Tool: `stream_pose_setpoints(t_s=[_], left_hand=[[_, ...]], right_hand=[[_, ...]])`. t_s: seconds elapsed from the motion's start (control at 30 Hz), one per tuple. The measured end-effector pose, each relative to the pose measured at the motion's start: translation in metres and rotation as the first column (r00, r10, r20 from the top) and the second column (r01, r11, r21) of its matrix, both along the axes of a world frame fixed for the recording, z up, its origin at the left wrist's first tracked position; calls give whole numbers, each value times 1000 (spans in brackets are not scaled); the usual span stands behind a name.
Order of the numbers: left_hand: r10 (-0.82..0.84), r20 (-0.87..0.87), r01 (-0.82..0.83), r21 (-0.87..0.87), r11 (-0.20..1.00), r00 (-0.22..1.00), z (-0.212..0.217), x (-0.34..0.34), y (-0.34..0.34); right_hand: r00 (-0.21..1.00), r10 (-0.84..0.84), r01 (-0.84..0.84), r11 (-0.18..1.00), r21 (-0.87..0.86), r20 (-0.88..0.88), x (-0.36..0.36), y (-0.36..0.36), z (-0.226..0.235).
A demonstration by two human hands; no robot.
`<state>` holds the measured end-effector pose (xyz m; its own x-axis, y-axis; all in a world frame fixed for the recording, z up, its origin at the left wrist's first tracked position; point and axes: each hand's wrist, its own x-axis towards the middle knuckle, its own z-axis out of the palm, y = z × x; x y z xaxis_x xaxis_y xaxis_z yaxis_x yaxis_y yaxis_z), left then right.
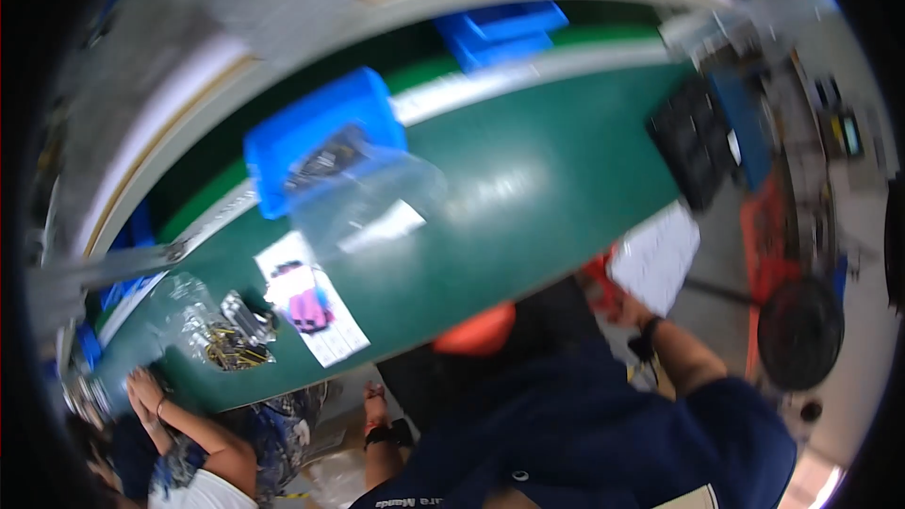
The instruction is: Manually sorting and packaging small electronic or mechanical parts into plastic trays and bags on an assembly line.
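Note:
My right hand [624, 308], with a dark band at the wrist, is beyond the green table's near edge at the right. Its fingers appear closed on the lower edge of a white sheet [657, 256] with faint marks; motion blur softens the grip. Against the sheet's left side and my fingers is a red object [598, 275] whose kind I cannot make out. Low beside the table edge hangs my left hand [375, 405], also dark-banded at the wrist. Nothing shows in it, and its fingers are too small and smeared to read.
On the green table [528, 170] a blue bin [273, 155] holds dark parts and a clear bag [325, 217]. Left of it lie a white sheet with a pink item [308, 309] and bagged metal parts [236, 349]. A co-worker's clasped hands [146, 396] rest at the left end. A black tray [693, 141] stands right.

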<state>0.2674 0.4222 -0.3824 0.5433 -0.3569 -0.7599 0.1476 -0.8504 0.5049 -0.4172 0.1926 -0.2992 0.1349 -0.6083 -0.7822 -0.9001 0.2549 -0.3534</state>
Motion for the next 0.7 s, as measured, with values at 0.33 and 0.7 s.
stream_pose_setpoints(t_s=[0.33, 0.7], left_hand=[[-563, 217, 552, 114, 826, 797, 69, -21, -5], [-509, 739, 672, 104, 733, 441, 107, 7, -44]], right_hand=[[858, 415, -439, 899, 11, 303, 20, 80, -26], [951, 106, -209, 914, 349, 290, 33, 140, -25]])
